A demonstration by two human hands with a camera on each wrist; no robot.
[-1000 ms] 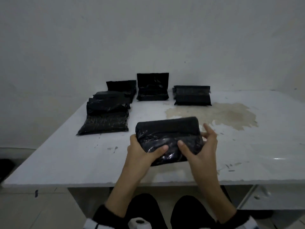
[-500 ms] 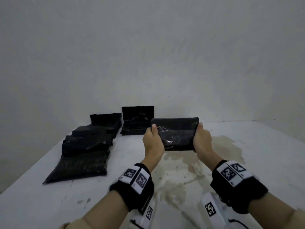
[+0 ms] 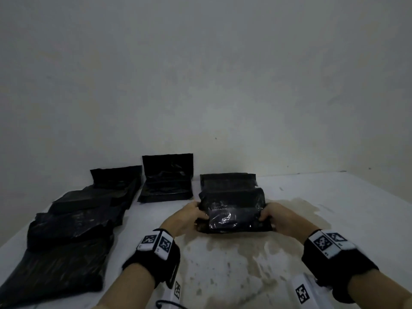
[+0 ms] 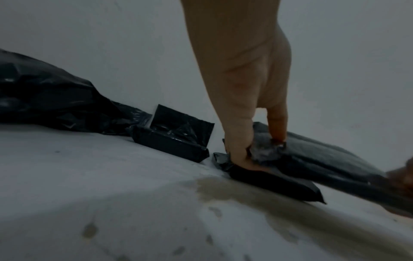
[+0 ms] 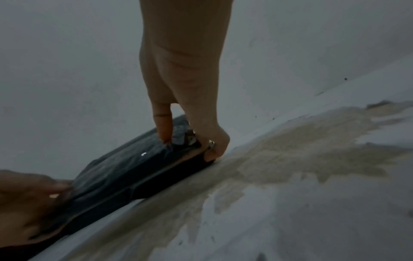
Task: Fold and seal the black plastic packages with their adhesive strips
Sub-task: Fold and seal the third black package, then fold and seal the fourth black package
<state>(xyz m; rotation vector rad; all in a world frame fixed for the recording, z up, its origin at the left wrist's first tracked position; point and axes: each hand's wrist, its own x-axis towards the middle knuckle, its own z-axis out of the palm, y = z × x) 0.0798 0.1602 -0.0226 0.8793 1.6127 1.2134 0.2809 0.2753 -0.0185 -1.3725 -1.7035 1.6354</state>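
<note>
A folded black plastic package (image 3: 231, 208) lies at the back middle of the white table (image 3: 334, 208), held by its two short ends. My left hand (image 3: 194, 216) pinches the left end, thumb on top and fingers underneath, as the left wrist view shows (image 4: 252, 151). My right hand (image 3: 270, 216) pinches the right end the same way (image 5: 190, 141). The package (image 4: 324, 164) rests low on a second black package (image 4: 274, 181), whose far part (image 3: 227, 178) shows behind it by the wall.
A pile of several black packages (image 3: 73, 230) covers the left side of the table. Two more with upright flaps (image 3: 166, 177) (image 3: 116, 181) stand against the wall. A brown stain (image 3: 234, 264) spreads over the table's middle. The wall is close behind.
Both hands carried the package from the table's near edge to the back, then lowered it from mid-air down onto the package by the wall.
</note>
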